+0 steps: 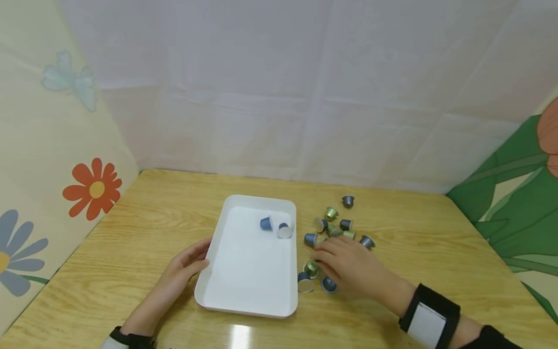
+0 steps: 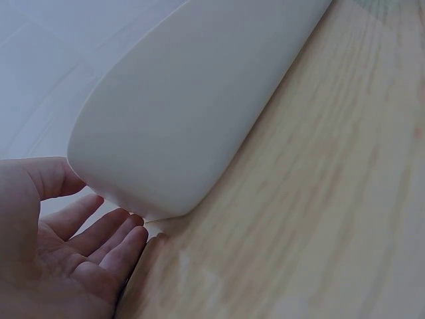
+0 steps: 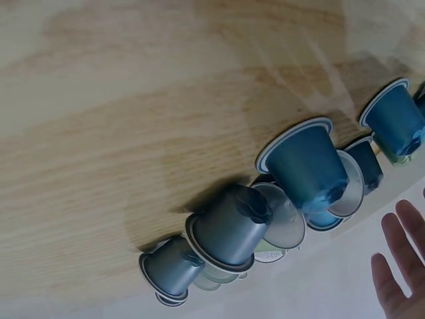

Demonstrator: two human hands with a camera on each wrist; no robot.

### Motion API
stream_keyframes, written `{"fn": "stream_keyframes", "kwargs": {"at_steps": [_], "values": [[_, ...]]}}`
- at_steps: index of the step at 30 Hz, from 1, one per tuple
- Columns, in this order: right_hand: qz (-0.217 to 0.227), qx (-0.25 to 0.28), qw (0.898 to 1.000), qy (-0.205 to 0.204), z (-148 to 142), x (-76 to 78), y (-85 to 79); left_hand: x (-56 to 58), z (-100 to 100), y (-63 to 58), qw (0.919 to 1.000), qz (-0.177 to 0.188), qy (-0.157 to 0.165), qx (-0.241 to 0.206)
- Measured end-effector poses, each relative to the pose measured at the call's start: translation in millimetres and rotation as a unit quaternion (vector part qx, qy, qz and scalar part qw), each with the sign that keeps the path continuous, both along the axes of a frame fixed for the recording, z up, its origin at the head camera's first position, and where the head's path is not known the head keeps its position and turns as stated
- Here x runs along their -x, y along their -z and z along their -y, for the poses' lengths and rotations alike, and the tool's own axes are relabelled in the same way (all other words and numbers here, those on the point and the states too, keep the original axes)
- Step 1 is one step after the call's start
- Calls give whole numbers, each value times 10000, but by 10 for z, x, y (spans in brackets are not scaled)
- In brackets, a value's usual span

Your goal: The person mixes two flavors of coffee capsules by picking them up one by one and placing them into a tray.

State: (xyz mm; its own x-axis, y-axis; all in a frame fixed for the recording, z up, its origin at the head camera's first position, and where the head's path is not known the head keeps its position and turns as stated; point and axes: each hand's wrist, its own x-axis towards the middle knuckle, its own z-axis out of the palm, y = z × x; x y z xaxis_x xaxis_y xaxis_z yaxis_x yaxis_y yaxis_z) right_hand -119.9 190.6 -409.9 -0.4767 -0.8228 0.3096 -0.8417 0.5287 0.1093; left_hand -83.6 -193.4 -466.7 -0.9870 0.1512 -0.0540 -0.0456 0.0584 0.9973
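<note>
My left hand (image 1: pixel 183 265) holds the white tray (image 1: pixel 244 276) at its left side, thumb at the rim and fingers at the lower edge of the wall (image 2: pixel 159 133). Inside the tray lie a blue coffee capsule (image 1: pixel 266 223) on its side and another capsule (image 1: pixel 285 231) showing its pale lid. To the right of the tray my right hand (image 1: pixel 348 264) reaches over a loose group of coffee capsules and hides some of them. In the right wrist view its fingers (image 3: pixel 402 249) are extended, with nothing visible between them, near a blue capsule (image 3: pixel 305 166).
Around the right hand lie green capsules (image 1: pixel 331 214), a dark capsule (image 1: pixel 348 201) farthest back, and a grey one (image 1: pixel 367 242) at the right. Nearer the front are a pale-lidded capsule (image 1: pixel 306 286) and a blue one (image 1: pixel 329 285). A white cloth (image 1: pixel 279 97) hangs behind the wooden table (image 1: pixel 174 198).
</note>
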Motion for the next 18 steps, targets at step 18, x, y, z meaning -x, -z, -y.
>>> {"fn": "stream_keyframes", "kwargs": {"at_steps": [18], "values": [[164,-87,9998,-119,-216,-173,89,4,-10,-8,10000,-7,-74,41]]}}
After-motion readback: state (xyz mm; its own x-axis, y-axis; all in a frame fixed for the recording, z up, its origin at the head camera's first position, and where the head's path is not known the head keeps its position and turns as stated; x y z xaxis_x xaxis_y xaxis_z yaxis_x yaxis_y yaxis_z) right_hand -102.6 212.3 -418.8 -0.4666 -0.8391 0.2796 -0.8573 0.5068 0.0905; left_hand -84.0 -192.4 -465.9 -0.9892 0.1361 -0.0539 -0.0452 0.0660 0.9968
